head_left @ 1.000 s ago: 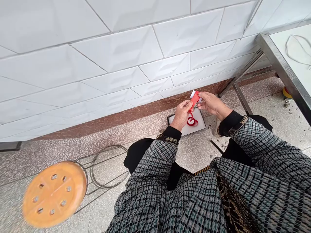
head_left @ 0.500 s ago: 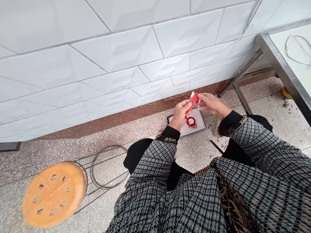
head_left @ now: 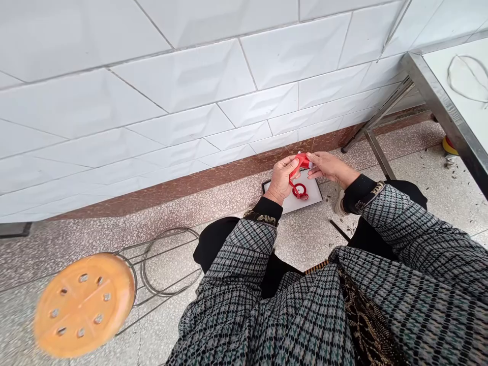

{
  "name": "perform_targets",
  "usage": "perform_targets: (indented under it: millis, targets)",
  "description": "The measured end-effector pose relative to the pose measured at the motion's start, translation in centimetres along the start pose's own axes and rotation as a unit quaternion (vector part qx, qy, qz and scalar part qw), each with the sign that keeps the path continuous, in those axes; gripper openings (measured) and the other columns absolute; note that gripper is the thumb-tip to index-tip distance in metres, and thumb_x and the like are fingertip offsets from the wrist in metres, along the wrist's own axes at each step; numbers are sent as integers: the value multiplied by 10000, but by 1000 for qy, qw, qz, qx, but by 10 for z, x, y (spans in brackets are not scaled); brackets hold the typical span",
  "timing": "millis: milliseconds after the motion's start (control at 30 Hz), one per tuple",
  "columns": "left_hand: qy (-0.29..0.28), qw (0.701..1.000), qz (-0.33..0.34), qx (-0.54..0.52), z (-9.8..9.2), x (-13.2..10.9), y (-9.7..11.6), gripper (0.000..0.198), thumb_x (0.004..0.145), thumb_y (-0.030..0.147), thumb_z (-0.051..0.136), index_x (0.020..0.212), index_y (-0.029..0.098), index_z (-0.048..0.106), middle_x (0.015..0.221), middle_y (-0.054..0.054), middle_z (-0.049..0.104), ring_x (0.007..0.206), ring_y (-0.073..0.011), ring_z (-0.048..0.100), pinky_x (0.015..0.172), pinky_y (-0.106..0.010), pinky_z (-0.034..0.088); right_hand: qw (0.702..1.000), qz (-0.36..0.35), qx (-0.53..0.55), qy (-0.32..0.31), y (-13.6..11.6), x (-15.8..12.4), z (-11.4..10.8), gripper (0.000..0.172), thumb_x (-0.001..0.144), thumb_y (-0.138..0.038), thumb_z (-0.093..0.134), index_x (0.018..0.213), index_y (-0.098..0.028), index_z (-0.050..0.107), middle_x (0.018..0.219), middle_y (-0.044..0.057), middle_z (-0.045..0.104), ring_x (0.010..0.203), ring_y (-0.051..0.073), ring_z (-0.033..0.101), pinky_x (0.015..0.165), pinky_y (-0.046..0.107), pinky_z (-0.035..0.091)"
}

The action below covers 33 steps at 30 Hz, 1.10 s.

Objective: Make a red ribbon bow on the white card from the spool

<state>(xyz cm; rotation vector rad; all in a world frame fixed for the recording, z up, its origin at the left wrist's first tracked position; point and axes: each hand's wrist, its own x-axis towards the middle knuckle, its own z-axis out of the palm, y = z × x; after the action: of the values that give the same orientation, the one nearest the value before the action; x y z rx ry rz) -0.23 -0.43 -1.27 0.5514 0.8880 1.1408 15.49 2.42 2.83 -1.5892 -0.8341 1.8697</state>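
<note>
My left hand [head_left: 282,178] is closed, with thumb and fingers pinching a glossy red piece [head_left: 302,161]. A narrow red strip hangs below that hand. From the other side, my right hand [head_left: 328,166] grips the end of the red piece. Something whitish and clear shows by its fingertips. Exactly what the red piece is, I cannot make out. Under both hands a white dark-edged panel [head_left: 310,189] lies on the floor by the wall. On it is a red ring [head_left: 299,191] with a smaller red loop beside it.
An orange stool seat [head_left: 86,305] with wire legs lies on its side at the left. A metal-framed table [head_left: 450,101] stands at the right, with a thin cable [head_left: 450,76] on top. Small dark scraps litter the speckled floor. A tiled wall rises ahead.
The red piece has turned and dropped slightly between my hands, so its white end shows less. My right hand has shifted a little lower and to the left.
</note>
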Motion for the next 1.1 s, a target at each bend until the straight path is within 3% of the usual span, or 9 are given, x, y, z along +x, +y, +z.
perform_targets:
  millis: [200, 467, 600, 733, 867, 1100]
  targets:
    - [24, 1000, 12, -13, 0, 1, 3, 251, 780, 330, 879, 849, 151, 717, 468, 90, 427, 421, -34, 293, 485, -228, 261, 998, 11, -61, 2, 2, 0, 0, 183, 1081, -191, 635, 902, -166, 606, 729, 8, 670, 457, 111, 629, 437, 232, 595]
    - [2, 1000, 8, 11, 1, -3, 1, 331, 699, 360, 913, 865, 139, 731, 516, 71, 508, 434, -31, 342, 475, -222, 277, 992, -16, -110, 59, -1, 6, 0, 172, 1013, -71, 662, 900, -180, 590, 658, -26, 626, 441, 108, 592, 390, 212, 558]
    - [-16, 999, -5, 36, 2, -8, -1, 350, 670, 377, 921, 847, 142, 732, 545, 67, 529, 439, -31, 363, 468, -217, 288, 996, -20, -57, 62, -7, 1, 0, 135, 1053, -92, 612, 945, -171, 602, 692, -22, 645, 447, 103, 587, 423, 227, 586]
    - [1, 999, -5, 35, 1, -9, -2, 348, 676, 386, 915, 842, 152, 718, 536, 83, 493, 440, -27, 336, 474, -210, 292, 997, 41, 69, -6, -11, -3, -2, 221, 1113, -141, 538, 927, -137, 659, 693, 18, 677, 479, 104, 606, 513, 228, 625]
    - [-12, 997, -4, 74, 0, -9, -4, 352, 679, 414, 900, 816, 149, 713, 593, 50, 572, 469, -37, 381, 483, -213, 295, 986, 69, 149, -38, -9, -1, -4, 288, 1137, -155, 490, 924, -118, 681, 765, 72, 736, 599, 129, 688, 572, 225, 645]
    - [-54, 983, 43, 169, -3, -8, -2, 285, 751, 418, 824, 848, 156, 770, 631, 17, 632, 532, -64, 417, 527, -224, 302, 994, 43, 102, -26, -6, -3, 0, 298, 1111, -261, 600, 862, -125, 690, 707, 69, 733, 578, 127, 689, 578, 213, 647]
